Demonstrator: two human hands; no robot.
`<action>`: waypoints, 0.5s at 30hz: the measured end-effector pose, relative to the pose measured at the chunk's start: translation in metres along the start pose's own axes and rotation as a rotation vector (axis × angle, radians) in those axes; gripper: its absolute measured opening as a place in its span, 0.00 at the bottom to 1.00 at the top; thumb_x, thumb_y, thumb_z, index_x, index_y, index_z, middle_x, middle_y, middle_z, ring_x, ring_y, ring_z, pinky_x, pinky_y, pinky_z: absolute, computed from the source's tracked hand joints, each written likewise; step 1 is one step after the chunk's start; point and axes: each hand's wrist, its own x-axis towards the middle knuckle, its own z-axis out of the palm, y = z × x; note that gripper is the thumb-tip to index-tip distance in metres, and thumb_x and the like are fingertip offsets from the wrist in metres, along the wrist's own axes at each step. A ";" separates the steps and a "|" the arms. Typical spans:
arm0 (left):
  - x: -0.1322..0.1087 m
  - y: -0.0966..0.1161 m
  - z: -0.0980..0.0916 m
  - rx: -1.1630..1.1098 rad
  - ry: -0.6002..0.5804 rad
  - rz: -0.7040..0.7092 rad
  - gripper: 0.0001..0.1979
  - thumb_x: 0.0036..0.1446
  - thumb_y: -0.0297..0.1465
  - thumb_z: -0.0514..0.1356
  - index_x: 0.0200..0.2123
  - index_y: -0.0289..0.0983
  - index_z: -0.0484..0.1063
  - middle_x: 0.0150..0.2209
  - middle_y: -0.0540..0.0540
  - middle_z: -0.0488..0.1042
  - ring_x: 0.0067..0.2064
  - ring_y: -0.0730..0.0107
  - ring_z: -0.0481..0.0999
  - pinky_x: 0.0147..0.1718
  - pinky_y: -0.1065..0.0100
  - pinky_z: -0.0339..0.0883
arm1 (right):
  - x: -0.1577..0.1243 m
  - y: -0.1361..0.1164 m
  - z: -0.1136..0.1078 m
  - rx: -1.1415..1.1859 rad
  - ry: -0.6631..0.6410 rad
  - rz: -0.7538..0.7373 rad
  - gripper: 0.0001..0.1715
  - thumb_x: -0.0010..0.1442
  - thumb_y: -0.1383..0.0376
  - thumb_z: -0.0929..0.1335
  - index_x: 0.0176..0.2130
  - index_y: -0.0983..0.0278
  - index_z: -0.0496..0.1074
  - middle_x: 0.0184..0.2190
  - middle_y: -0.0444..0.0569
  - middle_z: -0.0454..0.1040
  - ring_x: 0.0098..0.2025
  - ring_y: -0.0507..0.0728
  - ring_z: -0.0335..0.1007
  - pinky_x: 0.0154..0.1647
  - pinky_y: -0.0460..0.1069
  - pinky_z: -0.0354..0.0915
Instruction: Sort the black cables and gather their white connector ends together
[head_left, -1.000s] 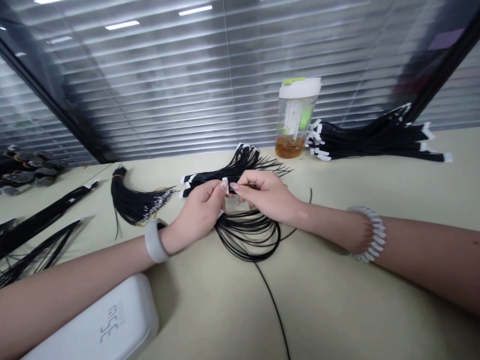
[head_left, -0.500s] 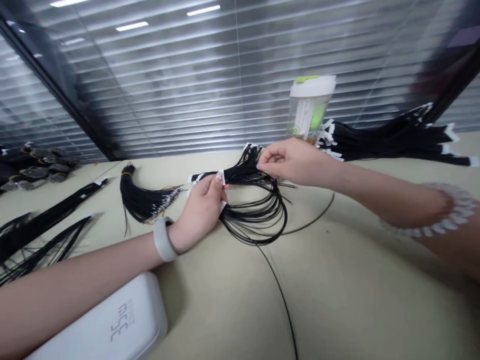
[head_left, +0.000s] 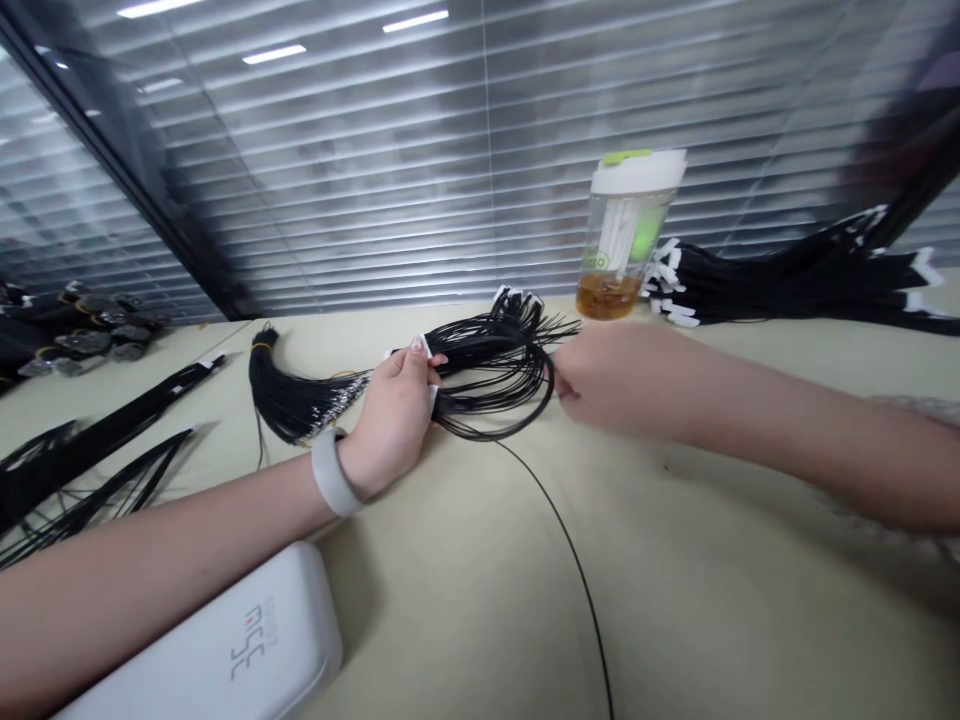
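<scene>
My left hand (head_left: pixel 394 415), with a pale bangle on its wrist, pinches a looped bundle of thin black wires (head_left: pixel 499 385) at a small white tape tab. The loop lies on the beige table (head_left: pixel 712 580) just right of that hand. My right hand (head_left: pixel 622 385) is smeared by motion beside the loop's right edge, and its fingers cannot be made out. One single black wire (head_left: pixel 570 545) trails from the bundle toward the table's near edge.
A tied tassel of black wires (head_left: pixel 289 400) lies left of my left hand. A clear bottle with a white lid (head_left: pixel 626 240) stands at the back, with taped black wire bundles (head_left: pixel 795 285) to its right. More black wires (head_left: pixel 97 450) lie far left. A white case (head_left: pixel 225 650) sits near my left forearm.
My right hand drew away from my left, went up toward the bottle, then came back down to the loop's right side. The loop has shifted and flattened. My left hand keeps its pinch.
</scene>
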 end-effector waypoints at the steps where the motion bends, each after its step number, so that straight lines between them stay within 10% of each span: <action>1: -0.001 0.001 0.000 -0.005 -0.004 -0.006 0.19 0.58 0.40 0.52 0.20 0.35 0.63 0.23 0.50 0.63 0.21 0.76 0.59 0.14 0.75 0.54 | 0.003 0.005 0.000 0.015 0.044 0.067 0.09 0.49 0.73 0.62 0.22 0.66 0.68 0.22 0.50 0.69 0.21 0.52 0.59 0.19 0.47 0.51; 8: -0.004 0.003 -0.001 0.012 -0.034 0.000 0.19 0.58 0.41 0.52 0.20 0.36 0.63 0.20 0.52 0.60 0.19 0.77 0.57 0.14 0.75 0.53 | 0.018 0.033 -0.011 0.632 0.514 0.248 0.08 0.53 0.67 0.67 0.35 0.65 0.74 0.33 0.52 0.74 0.35 0.58 0.69 0.35 0.52 0.64; 15: -0.005 0.001 -0.001 0.063 -0.114 0.050 0.18 0.58 0.43 0.52 0.23 0.36 0.64 0.17 0.53 0.59 0.18 0.76 0.56 0.16 0.73 0.51 | 0.015 0.008 -0.007 1.305 0.336 -0.003 0.13 0.60 0.66 0.65 0.46 0.64 0.67 0.21 0.42 0.69 0.22 0.50 0.67 0.25 0.46 0.64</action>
